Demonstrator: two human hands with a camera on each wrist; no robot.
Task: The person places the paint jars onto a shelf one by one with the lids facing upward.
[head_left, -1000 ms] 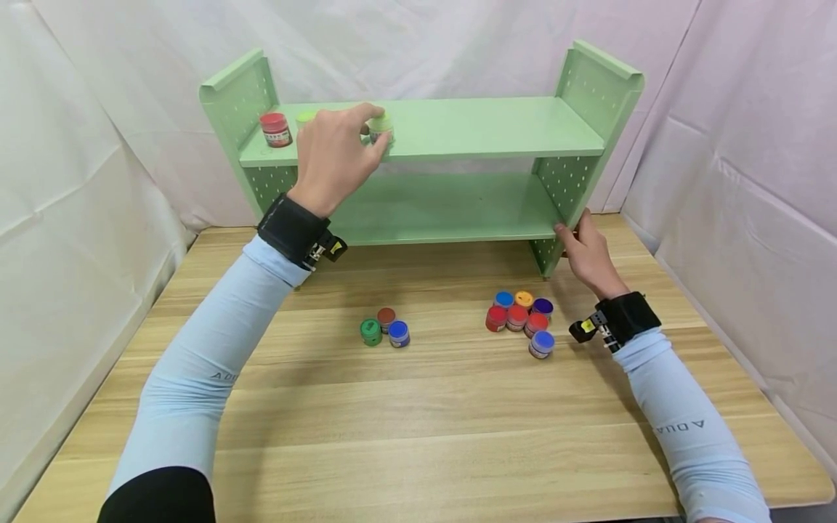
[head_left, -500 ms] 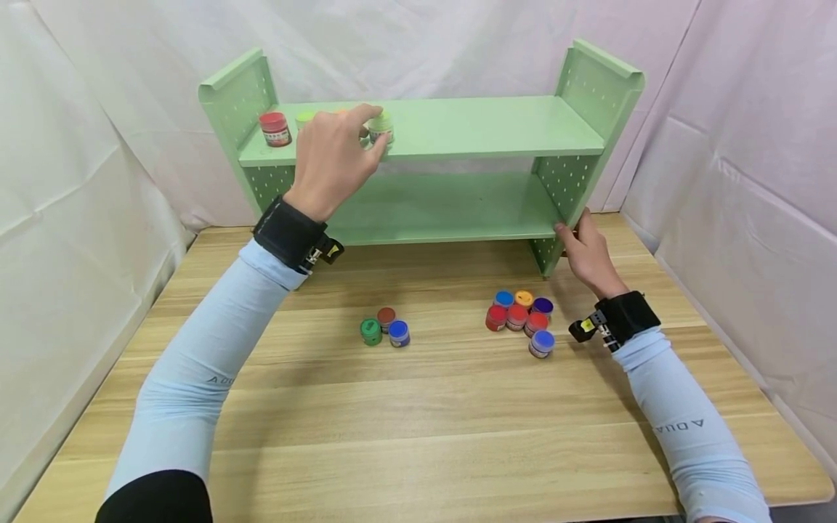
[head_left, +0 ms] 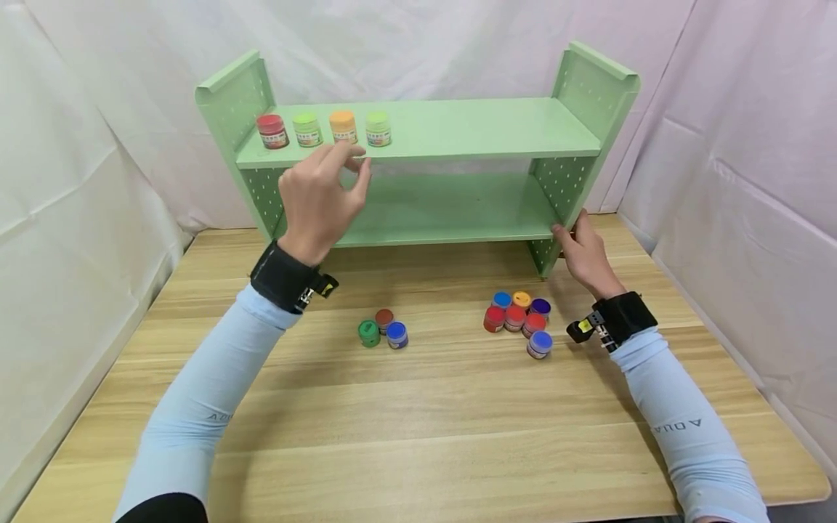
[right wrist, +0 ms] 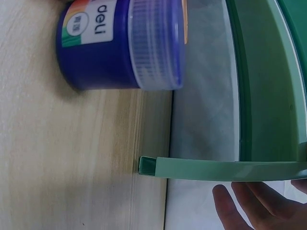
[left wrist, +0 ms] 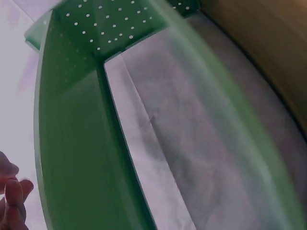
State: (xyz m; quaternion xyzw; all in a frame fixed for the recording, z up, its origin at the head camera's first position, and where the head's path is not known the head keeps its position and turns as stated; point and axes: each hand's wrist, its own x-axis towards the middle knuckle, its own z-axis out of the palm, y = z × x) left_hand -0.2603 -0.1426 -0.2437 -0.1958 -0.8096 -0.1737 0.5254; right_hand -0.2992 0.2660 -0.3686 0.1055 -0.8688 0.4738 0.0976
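Observation:
A light green two-tier shelf (head_left: 471, 127) stands at the back of the table. Along its upper board, towards the left, sit a red-lidded paint jar (head_left: 272, 132), a lime-lidded jar (head_left: 307, 131), an orange-lidded jar (head_left: 343, 127) and a pale green-lidded jar (head_left: 378, 131). My left hand (head_left: 320, 200) hovers just in front of and below these jars, holding nothing, with thumb and forefinger bent and slightly apart. In the left wrist view, only its fingertips (left wrist: 14, 196) show at the edge. My right hand (head_left: 588, 254) holds the shelf's right side panel (right wrist: 216, 168) low down, its fingers on the outer face.
On the table (head_left: 458, 421) stand a green jar (head_left: 369, 333), a brown-lidded jar (head_left: 383, 319) and a blue jar (head_left: 397, 335) close together. Farther right is a cluster of several jars, among them a red jar (head_left: 494, 319) and a blue-lidded jar (head_left: 539, 344). White cloth hangs behind.
My left hand has let go of the pale green-lidded jar on the upper board and drawn back down and left, uncovering the orange-lidded jar. My right hand stays at the side panel.

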